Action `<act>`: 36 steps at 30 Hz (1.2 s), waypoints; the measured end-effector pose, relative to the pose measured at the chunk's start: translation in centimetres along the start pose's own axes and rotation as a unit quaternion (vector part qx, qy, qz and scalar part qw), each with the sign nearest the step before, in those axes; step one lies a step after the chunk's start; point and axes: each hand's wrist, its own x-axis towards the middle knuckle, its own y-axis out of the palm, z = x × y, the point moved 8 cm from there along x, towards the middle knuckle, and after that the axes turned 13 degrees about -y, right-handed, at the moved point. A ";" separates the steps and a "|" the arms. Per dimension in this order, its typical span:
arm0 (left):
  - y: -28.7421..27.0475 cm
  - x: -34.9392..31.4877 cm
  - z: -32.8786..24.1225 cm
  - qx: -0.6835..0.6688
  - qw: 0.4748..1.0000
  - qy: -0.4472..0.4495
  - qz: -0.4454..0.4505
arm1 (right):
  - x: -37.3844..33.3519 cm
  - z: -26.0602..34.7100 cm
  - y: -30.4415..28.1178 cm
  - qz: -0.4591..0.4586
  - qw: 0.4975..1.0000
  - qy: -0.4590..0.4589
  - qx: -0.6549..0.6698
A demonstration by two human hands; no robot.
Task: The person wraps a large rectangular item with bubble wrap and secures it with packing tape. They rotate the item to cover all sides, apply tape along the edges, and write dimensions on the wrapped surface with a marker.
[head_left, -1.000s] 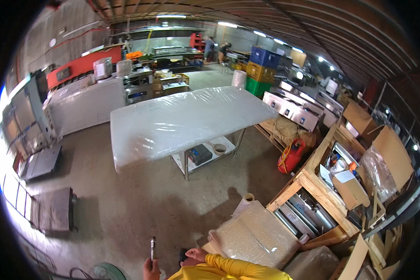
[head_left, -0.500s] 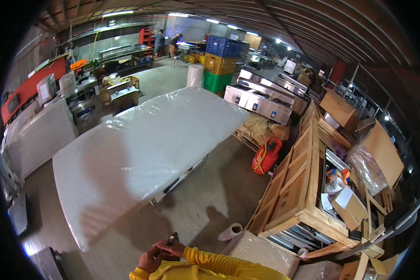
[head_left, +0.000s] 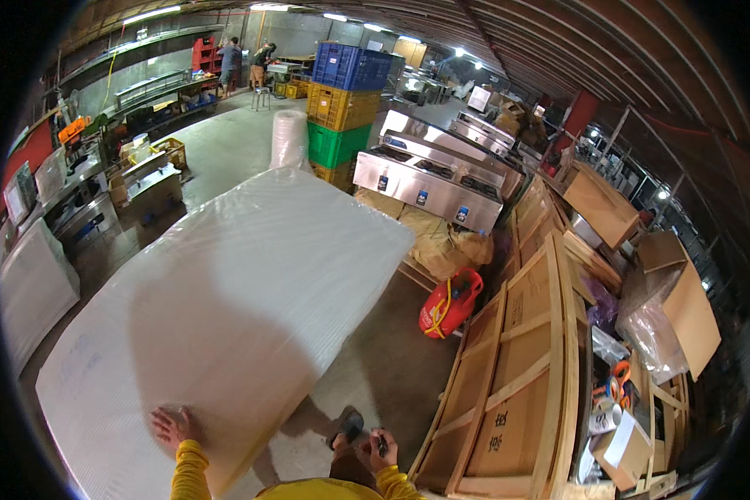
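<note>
A large flat piece wrapped in white bubble wrap [head_left: 250, 250] takes up the middle and left. My left hand [head_left: 173, 427] rests on its near end, palm down with the fingers spread. To the right of the wrapped piece, low by my body, my right hand [head_left: 383, 452] is closed around a small dark object [head_left: 382, 442], too small to name. One dark shoe of mine [head_left: 350, 425] shows on the floor between the hands.
A wooden crate [head_left: 508, 375] stands close on my right, with open cardboard boxes [head_left: 675, 292] beyond. A red gas cylinder [head_left: 452, 304] sits near the wrapped piece. Farther off are a steel stove [head_left: 429, 179], stacked plastic crates [head_left: 342, 108], a plastic roll [head_left: 289, 140] and two people [head_left: 246, 62].
My hands, together over the floor before, are now apart. The left has come down onto the wrapped piece; the right still has the small dark object. I have moved closer to the wrapped piece.
</note>
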 end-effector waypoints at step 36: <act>-12.9 -16.7 -108.6 0.002 0.884 0.467 -0.036 | 63.0 1.1 17.8 0.384 0.760 -0.339 -0.400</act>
